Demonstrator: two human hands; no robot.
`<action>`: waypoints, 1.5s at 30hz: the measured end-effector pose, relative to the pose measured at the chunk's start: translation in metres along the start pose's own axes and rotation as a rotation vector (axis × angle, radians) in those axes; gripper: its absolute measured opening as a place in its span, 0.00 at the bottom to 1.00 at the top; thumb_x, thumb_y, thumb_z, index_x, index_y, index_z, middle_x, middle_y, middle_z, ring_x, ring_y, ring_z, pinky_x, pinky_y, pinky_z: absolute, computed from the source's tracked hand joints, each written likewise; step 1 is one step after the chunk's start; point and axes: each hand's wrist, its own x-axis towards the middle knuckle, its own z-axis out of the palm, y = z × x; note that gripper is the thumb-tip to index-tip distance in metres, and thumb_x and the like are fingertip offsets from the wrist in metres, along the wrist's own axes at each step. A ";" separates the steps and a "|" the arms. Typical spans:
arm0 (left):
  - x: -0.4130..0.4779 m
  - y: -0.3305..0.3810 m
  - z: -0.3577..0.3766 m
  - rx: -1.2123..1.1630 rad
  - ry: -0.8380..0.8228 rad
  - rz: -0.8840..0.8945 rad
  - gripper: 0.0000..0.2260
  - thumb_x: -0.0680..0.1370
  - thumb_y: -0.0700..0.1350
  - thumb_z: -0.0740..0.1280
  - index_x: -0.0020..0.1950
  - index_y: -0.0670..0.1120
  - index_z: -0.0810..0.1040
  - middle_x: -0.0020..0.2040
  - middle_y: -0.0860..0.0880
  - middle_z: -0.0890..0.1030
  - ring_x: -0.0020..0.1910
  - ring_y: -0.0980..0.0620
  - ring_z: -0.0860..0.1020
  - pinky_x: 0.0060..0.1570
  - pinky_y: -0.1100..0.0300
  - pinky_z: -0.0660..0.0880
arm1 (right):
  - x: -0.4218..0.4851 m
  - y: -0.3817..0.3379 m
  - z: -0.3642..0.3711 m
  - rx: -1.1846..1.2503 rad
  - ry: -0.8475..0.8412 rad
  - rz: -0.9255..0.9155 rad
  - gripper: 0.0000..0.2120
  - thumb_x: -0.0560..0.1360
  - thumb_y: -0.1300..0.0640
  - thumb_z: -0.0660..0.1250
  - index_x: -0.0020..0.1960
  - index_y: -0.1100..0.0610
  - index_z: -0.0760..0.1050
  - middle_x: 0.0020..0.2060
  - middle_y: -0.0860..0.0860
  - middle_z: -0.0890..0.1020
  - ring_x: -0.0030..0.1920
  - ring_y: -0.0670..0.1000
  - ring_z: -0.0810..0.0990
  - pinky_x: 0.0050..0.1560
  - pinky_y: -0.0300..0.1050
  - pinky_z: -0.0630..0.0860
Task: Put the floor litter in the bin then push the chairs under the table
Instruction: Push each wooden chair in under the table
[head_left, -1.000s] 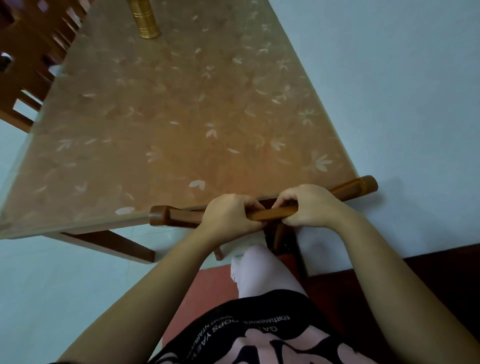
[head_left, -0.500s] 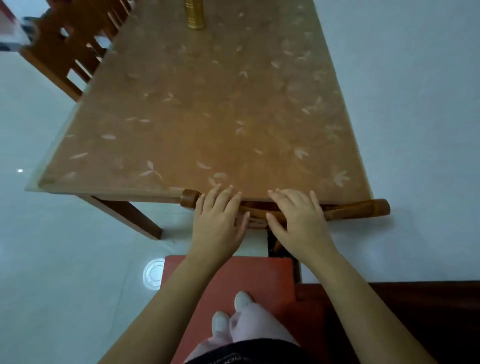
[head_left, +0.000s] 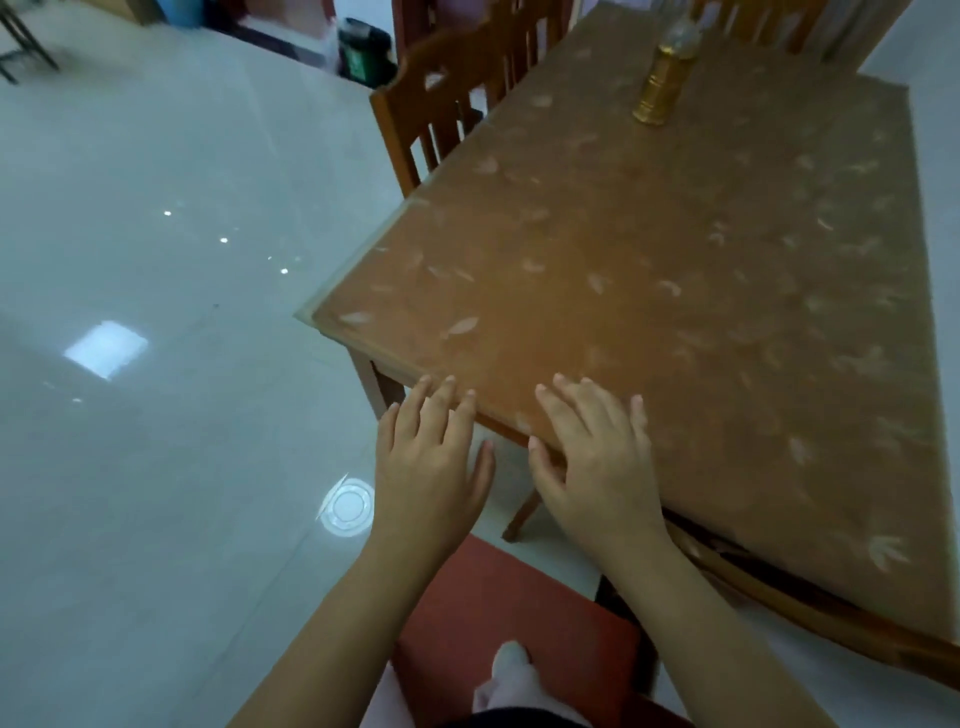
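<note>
A brown table with a leaf-patterned top fills the right side. The wooden chair in front of me sits under the table's near edge, only its top rail showing. My left hand hovers with straight fingers by the table's near corner, holding nothing. My right hand lies flat and spread over the table's edge. A second wooden chair stands at the table's left side, its back against the edge. A dark bin stands far back on the floor.
A gold bottle stands on the far part of the table. A third chair shows at the far end. A red mat lies under my feet. The pale tiled floor stretches to the left, with light reflections.
Both hands let go of the chair's top rail and straightened out. They now hover over the table's edge. My view swung left and up, bringing the side chair and bin into sight.
</note>
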 end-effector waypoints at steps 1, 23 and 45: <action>0.005 -0.018 -0.005 0.005 0.011 -0.019 0.17 0.74 0.48 0.62 0.56 0.39 0.80 0.57 0.40 0.80 0.59 0.39 0.76 0.55 0.45 0.72 | 0.012 -0.015 0.008 0.003 -0.002 -0.014 0.21 0.71 0.58 0.69 0.63 0.60 0.73 0.62 0.57 0.76 0.65 0.58 0.71 0.65 0.62 0.56; 0.171 -0.415 -0.042 0.048 0.036 -0.108 0.18 0.74 0.48 0.59 0.55 0.40 0.80 0.56 0.40 0.80 0.57 0.38 0.77 0.53 0.43 0.73 | 0.304 -0.307 0.188 0.041 -0.036 -0.029 0.20 0.74 0.55 0.65 0.65 0.57 0.72 0.65 0.55 0.73 0.66 0.58 0.69 0.68 0.63 0.55; 0.667 -0.591 0.085 -0.064 -0.044 0.166 0.18 0.74 0.47 0.58 0.57 0.39 0.78 0.58 0.40 0.80 0.59 0.38 0.76 0.55 0.42 0.71 | 0.778 -0.261 0.276 0.023 0.171 0.208 0.18 0.71 0.60 0.69 0.60 0.63 0.75 0.60 0.60 0.77 0.61 0.62 0.74 0.59 0.67 0.68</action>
